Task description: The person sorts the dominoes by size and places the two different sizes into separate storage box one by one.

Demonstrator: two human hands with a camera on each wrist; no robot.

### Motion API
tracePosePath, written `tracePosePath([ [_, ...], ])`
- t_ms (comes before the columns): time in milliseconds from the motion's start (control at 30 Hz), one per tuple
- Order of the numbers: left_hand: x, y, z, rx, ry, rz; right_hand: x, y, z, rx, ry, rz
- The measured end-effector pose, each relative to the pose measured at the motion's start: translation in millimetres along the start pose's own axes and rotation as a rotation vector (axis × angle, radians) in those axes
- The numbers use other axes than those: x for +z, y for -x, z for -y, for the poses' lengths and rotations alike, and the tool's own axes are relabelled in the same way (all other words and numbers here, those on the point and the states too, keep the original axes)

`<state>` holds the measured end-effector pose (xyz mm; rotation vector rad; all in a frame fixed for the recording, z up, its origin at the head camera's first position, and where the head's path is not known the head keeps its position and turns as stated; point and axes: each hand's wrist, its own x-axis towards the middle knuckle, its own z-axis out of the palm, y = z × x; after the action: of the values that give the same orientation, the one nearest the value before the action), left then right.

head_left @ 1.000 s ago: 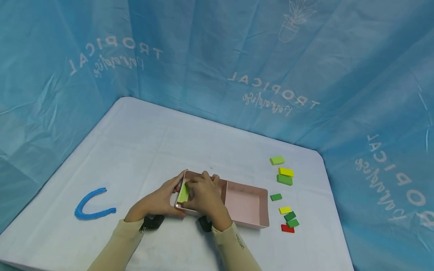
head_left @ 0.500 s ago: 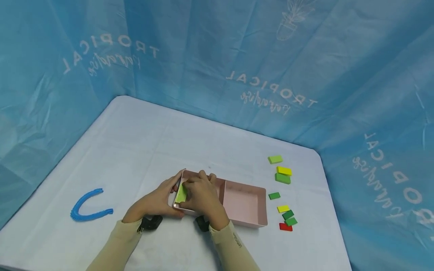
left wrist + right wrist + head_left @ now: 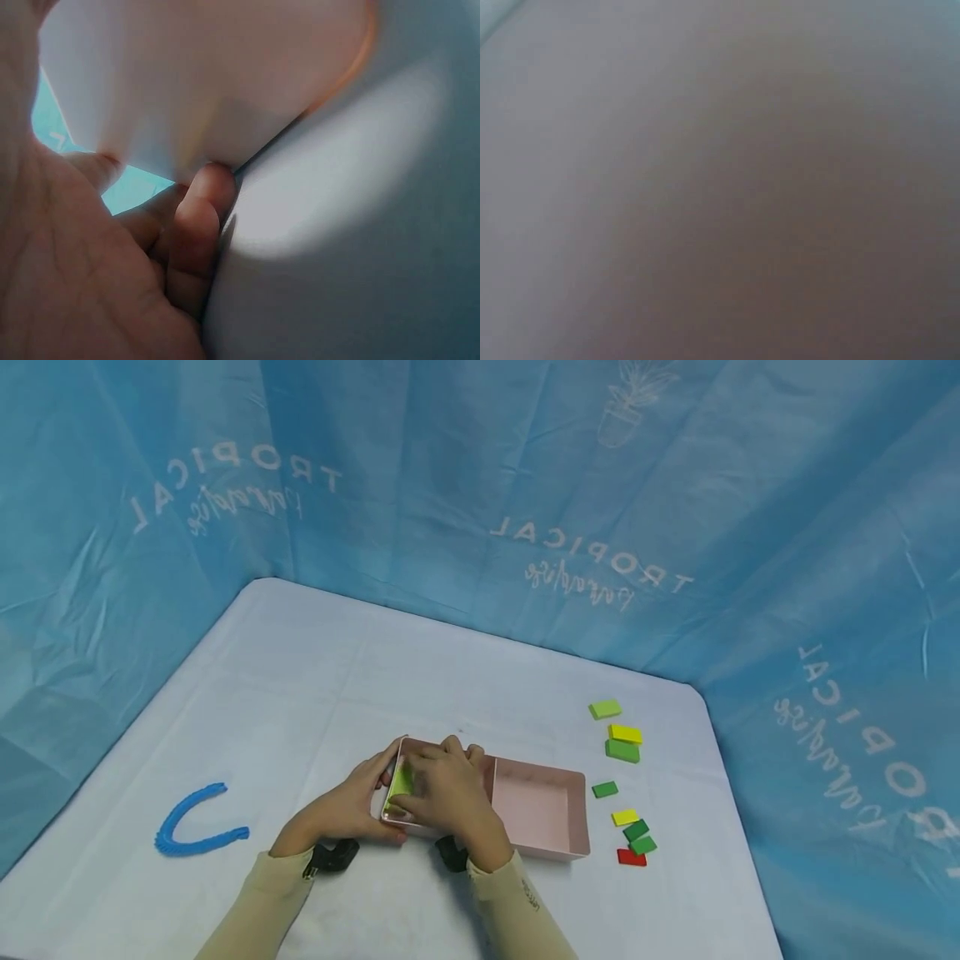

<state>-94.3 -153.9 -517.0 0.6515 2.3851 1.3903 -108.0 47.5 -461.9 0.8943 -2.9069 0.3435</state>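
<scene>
Showing both hands at the left compartment of a pink tray on the table. Right hand covers a lime block, fingers curled over it and apparently pressing it down; left hand grips the tray's left end, thumb on the near wall. The block lies low inside the compartment against its left wall, long axis running away from the person, slightly tilted rightward. Judged progress: one block nearly seated; the right compartment is bare, and nine loose blocks, green, yellow and red, remain on the table right of the tray. Wrist views add little.
</scene>
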Motion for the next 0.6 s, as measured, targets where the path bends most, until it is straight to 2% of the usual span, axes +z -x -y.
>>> tracePosePath([
  [100, 1.0, -1.2, 1.9, 0.008, 0.015, -0.009, -17.2, 5.4, -4.3, 0.037, -0.096, -0.102],
  [233, 0.7, -1.9, 3.4, 0.003, 0.016, -0.033, -35.7, 13.1, -12.9, 0.073, -0.135, -0.194],
  [500, 1.6, -4.4, 0.8, -0.021, 0.012, -0.027, -51.1, 35.7, -40.5, 0.163, -0.093, -0.292],
  [600, 2.7, -4.4, 0.7, -0.021, 0.01, -0.026, -56.6, 44.8, -52.5, 0.22, -0.067, -0.315],
])
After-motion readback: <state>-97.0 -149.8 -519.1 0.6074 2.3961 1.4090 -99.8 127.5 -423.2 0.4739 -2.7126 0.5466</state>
